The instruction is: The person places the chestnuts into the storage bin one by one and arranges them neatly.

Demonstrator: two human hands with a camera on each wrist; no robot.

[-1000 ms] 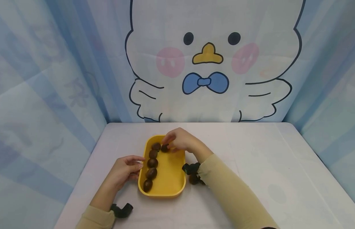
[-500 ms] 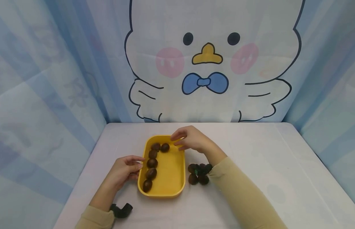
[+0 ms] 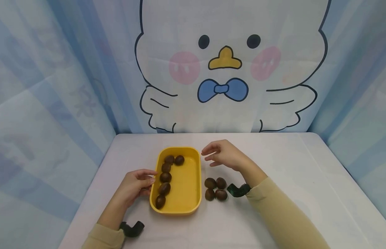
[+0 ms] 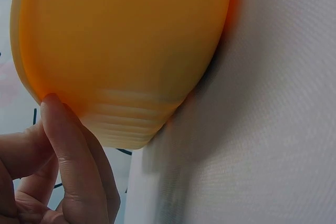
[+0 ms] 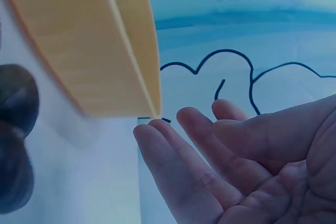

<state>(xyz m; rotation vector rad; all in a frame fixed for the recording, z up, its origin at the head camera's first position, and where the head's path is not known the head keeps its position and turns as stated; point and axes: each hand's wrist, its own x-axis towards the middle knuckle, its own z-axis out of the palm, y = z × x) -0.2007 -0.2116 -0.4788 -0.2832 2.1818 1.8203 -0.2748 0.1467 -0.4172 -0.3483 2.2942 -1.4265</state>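
- Brown balls (image 3: pixel 164 188) lie in your yellow tray (image 3: pixel 184 188), left of the lower centre of the frame: five form a column along its left wall, and a sixth sits beside the top one.
- Four more brown balls (image 3: pixel 210 194) rest on the white desk (image 3: pixel 300 180), clustered two by two just to the right of your tray.
- Your left hand (image 3: pixel 135 185), at the tray's left side, touches it near the rim with loosely extended fingers; the wrist view shows fingertips against the outer wall.
- Your right hand (image 3: pixel 225 154) hangs above the desk near the tray's upper right corner, fingers loosely spread, holding nothing.
- You wear beige sleeves (image 3: pixel 281 211), with a dark curved piece (image 3: pixel 239 190) at the right cuff and a similar dark piece (image 3: pixel 132 229) at the left.
- Behind your desk, a pale blue curtain (image 3: pixel 224 114) with a cartoon bird fills the upper frame.
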